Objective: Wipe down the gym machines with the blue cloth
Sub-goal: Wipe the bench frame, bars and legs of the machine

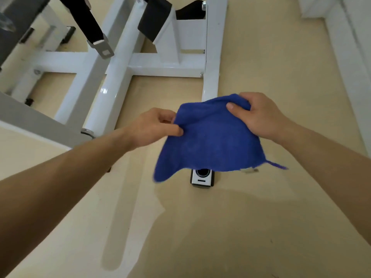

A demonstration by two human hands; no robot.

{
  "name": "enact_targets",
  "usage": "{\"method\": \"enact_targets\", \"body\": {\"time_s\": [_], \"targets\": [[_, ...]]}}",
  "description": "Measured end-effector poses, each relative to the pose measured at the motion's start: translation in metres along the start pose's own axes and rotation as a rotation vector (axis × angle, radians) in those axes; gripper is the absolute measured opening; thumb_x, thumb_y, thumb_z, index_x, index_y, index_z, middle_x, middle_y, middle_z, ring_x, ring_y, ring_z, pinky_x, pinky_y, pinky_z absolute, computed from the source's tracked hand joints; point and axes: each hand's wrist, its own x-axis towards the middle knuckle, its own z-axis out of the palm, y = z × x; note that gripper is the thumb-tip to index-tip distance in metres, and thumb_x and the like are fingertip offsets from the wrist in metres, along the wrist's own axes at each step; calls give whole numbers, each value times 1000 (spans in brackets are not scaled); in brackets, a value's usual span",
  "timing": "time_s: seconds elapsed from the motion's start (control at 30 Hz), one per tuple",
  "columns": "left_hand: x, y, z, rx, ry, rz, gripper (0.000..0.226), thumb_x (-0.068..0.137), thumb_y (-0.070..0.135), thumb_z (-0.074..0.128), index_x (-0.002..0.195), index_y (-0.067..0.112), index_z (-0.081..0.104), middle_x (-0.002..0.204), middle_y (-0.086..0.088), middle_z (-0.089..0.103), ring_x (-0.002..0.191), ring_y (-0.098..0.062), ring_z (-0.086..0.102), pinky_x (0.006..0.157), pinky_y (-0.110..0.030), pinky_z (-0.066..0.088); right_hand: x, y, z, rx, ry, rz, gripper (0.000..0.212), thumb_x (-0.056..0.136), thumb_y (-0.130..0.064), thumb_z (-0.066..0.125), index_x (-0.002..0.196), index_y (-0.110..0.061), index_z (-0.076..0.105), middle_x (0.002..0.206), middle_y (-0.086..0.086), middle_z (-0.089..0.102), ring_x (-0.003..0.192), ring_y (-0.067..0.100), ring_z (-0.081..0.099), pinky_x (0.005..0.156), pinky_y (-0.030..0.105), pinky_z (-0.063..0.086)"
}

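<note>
Holding the blue cloth (210, 137) up in the air now, spread between both hands, well above the beige floor (220, 227). Left hand (152, 127) at the cloth's left edge, grip narrow, thumb and forefinger pinching a fold of the fabric. Right hand (259, 115) at the cloth's upper right corner, grip closed round a bunch of fabric, thumb pressed on the near face. Hanging loose below the two grips, lower edge wavy, lower left corner drooping in a blurred flap. At the cloth's lower right corner, a small pale label (249, 169) and a thin blue loop (278, 165) sticking out sideways. Just under the cloth's lower edge and partly hidden by it, a small black-and-white device (202, 178) lying on the floor. Beyond the cloth and to its upper left, the white gym machine frame (112, 85), tubes and cross-beams down on the floor, one leg running in behind the cloth's top edge. Farther up from the cloth, a black strap (88, 19) dangling with a grey metal buckle (102, 47) at its end, a black pad (154, 17) just beside. Far to the cloth's right, white skirting (345, 47) along the floor. Bare forearms reaching in from the cloth's near side.
</note>
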Motion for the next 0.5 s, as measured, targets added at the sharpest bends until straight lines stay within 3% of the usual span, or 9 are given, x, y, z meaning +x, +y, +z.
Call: {"method": "enact_targets", "body": {"time_s": [0.07,0.13,0.2,0.3,0.4,0.47,0.5], "targets": [[-1,-5,4,-146,-31,-39,38,68,34,68,81,0,59,80,-11,61,76,-25,58,72,-37,46,-7,12,12,31,-69,94,26,99,-30,58,75,-20,59,64,-10,54,55,2,49,57,19,38],[-1,-14,20,-202,7,-92,22,74,23,69,69,13,51,68,-4,50,63,-17,47,57,-29,38,-14,25,31,8,-125,165,25,100,-31,57,77,-19,59,66,-7,56,60,9,51,58,25,39],[3,-27,34,-230,53,-161,25,80,16,74,73,18,50,68,-2,53,58,-15,48,49,-26,37,-18,38,47,-105,-144,212,26,100,-32,54,79,-17,57,72,-3,59,65,14,53,58,27,38],[10,-47,43,-169,93,-220,17,82,16,74,86,19,58,83,-3,63,65,-14,56,53,-25,45,-19,60,53,-246,-99,284,31,100,-38,51,84,-12,57,79,2,61,75,23,58,63,34,40],[19,-59,50,43,177,-168,23,82,7,63,92,27,62,95,-2,64,73,-19,56,61,-29,49,-21,76,50,-252,-53,349,29,101,-38,49,86,-14,55,83,1,61,81,27,59,67,36,42],[23,-62,60,209,337,-130,25,83,9,59,94,31,62,103,3,59,91,-20,55,71,-29,46,-28,78,57,-237,10,365,23,101,-36,50,111,-16,57,108,5,63,98,28,60,81,40,48],[23,-60,67,261,438,-142,22,85,14,60,100,30,64,111,5,54,102,-19,51,78,-28,43,-33,76,65,-243,71,352,33,100,-34,50,128,-17,51,125,7,57,110,29,57,92,42,48]]}}
